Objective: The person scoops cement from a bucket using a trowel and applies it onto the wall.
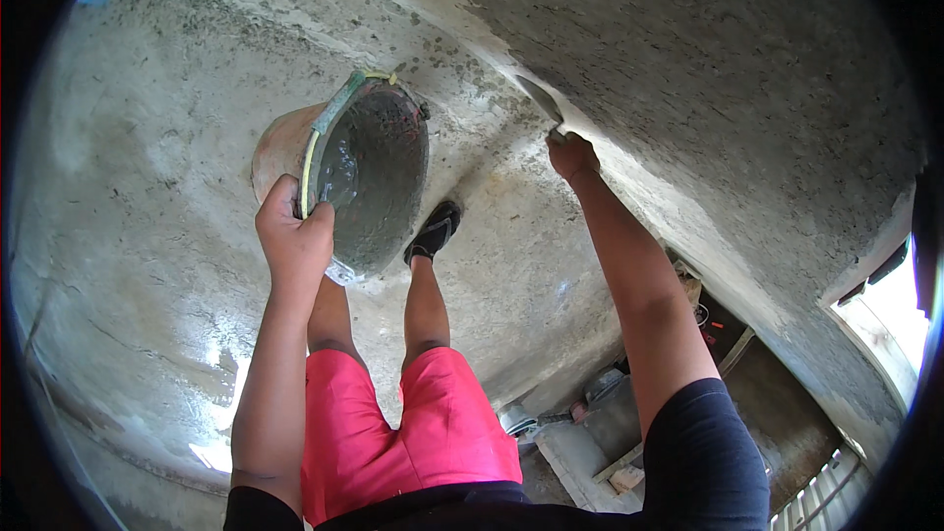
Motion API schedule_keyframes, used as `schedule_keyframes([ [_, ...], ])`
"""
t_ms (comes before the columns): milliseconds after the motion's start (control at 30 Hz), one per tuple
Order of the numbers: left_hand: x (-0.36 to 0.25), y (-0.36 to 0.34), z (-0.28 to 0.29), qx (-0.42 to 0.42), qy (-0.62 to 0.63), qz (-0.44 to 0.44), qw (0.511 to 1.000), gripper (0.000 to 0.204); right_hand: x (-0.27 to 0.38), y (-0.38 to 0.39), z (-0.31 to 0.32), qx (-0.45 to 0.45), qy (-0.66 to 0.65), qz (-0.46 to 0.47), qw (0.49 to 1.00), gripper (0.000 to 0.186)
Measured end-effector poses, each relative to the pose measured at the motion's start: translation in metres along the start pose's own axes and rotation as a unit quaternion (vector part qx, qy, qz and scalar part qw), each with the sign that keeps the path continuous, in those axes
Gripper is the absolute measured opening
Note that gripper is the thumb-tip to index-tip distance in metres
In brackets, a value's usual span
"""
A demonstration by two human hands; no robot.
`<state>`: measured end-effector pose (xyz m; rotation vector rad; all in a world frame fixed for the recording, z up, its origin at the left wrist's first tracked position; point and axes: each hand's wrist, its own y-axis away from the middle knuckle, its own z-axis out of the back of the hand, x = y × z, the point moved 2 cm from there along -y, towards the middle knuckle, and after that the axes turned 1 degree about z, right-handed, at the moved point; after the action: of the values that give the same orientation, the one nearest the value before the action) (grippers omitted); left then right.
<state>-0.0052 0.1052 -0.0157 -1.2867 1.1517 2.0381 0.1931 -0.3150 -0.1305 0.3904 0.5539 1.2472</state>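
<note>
A round, mortar-stained bucket (385, 177) hangs tilted in front of my legs, its mouth turned to the right. Grey, wet-looking liquid glints inside it. My left hand (297, 236) is closed on its yellow-green handle (317, 143), at the near side of the rim. Farther off to the right, my right hand (573, 155) is closed round the grip of a trowel. The flat trowel blade (541, 98) points up and left, against or close to the lower part of the wall. Its grip is mostly hidden by my fingers.
The rough cement wall (708, 69) rises on the right, with a darker damp patch. Grey splatters mark the concrete floor (147, 187). My sandalled foot (436, 229) stands just right of the bucket. Blocks and clutter (580, 452) lie at the lower right, near a bright opening (890, 320).
</note>
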Motion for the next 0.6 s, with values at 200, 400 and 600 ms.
schedule_keyframes([
  [200,0.006,0.002,0.001,0.004,-0.011,-0.022,1.0,0.015,0.025,-0.002,0.037,-0.06,-0.025,0.047,0.997,0.057],
  [400,0.014,0.007,0.01,-0.006,-0.008,-0.007,1.0,0.016,0.031,0.034,0.024,0.015,0.117,0.104,0.988,0.047],
  [600,0.015,0.006,-0.005,0.008,-0.004,-0.019,1.0,0.018,0.024,-0.002,0.053,-0.082,0.026,0.067,0.994,0.051],
])
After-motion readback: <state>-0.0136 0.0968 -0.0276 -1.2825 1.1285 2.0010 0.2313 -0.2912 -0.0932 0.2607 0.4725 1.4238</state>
